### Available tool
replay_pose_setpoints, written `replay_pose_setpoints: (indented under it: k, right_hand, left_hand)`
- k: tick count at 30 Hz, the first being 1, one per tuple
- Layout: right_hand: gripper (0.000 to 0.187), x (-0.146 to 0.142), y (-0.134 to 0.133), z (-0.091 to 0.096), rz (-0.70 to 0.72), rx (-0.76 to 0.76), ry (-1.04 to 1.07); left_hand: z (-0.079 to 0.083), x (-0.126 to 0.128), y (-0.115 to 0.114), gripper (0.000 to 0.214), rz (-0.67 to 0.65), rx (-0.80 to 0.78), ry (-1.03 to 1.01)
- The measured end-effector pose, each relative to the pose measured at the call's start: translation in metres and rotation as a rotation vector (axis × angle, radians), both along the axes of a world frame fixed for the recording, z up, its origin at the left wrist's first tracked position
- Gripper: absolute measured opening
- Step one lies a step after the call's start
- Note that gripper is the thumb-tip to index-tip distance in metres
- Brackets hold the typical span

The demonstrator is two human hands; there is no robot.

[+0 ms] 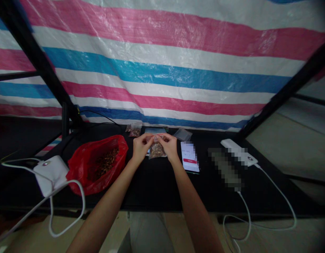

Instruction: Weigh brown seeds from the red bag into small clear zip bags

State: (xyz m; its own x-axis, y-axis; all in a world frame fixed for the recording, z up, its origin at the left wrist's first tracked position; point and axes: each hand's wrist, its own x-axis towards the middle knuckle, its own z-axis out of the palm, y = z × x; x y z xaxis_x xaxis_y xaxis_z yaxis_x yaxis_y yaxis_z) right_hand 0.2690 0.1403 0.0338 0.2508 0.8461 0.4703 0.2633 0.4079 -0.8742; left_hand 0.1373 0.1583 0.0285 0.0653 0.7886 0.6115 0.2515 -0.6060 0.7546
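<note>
Between my two hands is a small clear zip bag [157, 150] with brownish bits in its lower part. My left hand [141, 143] pinches the top edge of the bag on its left side. On the right side my right hand [169, 143] pinches the same edge, both thumbs close together at the middle. Left of my left forearm stands an open red plastic bag [82, 165] with small brown pieces [106, 162] inside. Partly behind my hands lies a pale flat item [155, 130], mostly covered.
A filled small bag [135, 130] lies at the back; a clear packet [182, 134] sits right of it. A lit phone [190, 158], a blurred dark device [225, 168] and white power banks [238, 153] with cables rest on the black table [151, 193]. Striped sheeting [162, 80] hangs behind.
</note>
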Motion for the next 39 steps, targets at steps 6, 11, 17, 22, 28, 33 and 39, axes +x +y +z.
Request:
replay_pose_setpoints:
  k: [6,11,17,22,28,33,39]
  right_hand:
    - [0.018,0.000,-0.001,0.001,-0.030,0.000,-0.034]
    - [0.020,-0.002,-0.001,0.000,-0.032,0.005,-0.021]
    - [0.025,-0.003,0.002,-0.005,-0.057,-0.005,0.039]
    - [0.027,-0.004,0.002,-0.008,-0.132,0.002,-0.027]
    - [0.032,-0.005,-0.002,-0.004,-0.173,0.028,-0.041]
    - [0.034,-0.006,-0.001,-0.004,-0.217,0.027,-0.060]
    - [0.038,0.010,0.006,-0.009,-0.318,0.079,0.278]
  left_hand:
    - [0.000,-0.001,-0.001,0.023,0.000,0.003,0.035]
    - [0.003,0.000,-0.002,0.023,0.021,-0.006,0.002]
    - [0.003,-0.001,0.000,0.023,0.039,-0.046,-0.049]
    - [0.001,-0.001,0.003,0.024,0.035,-0.064,-0.058]
    - [-0.001,0.000,0.006,0.025,-0.022,-0.074,-0.059]
    - [-0.004,0.001,0.008,0.026,-0.062,-0.086,-0.091]
    - [-0.005,0.004,0.006,0.038,-0.375,-0.354,-0.147]
